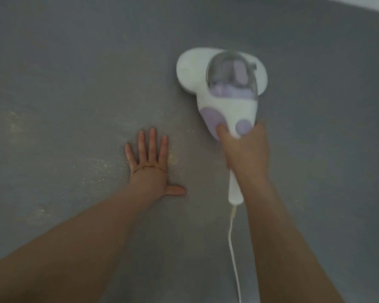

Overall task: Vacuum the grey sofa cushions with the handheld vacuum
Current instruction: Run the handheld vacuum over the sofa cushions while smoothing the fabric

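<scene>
Grey sofa cushion (79,68) fills almost the whole view, with pale crumbs (101,165) scattered on its left and middle part. Handheld vacuum (222,84), white with lilac parts, lies with its wide head on the cushion, right of centre and far from the person. Its white cord (233,248) runs near. Right hand (244,149) grips the vacuum handle. Left hand (150,171) rests flat on the cushion, fingers spread wide, holding nothing.

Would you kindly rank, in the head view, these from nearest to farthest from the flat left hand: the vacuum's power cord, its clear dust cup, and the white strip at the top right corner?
From the left hand:
1. Power cord, lower right, trailing from the handle.
2. Dust cup, upper right, on the vacuum head.
3. White strip, far top right corner.
</scene>
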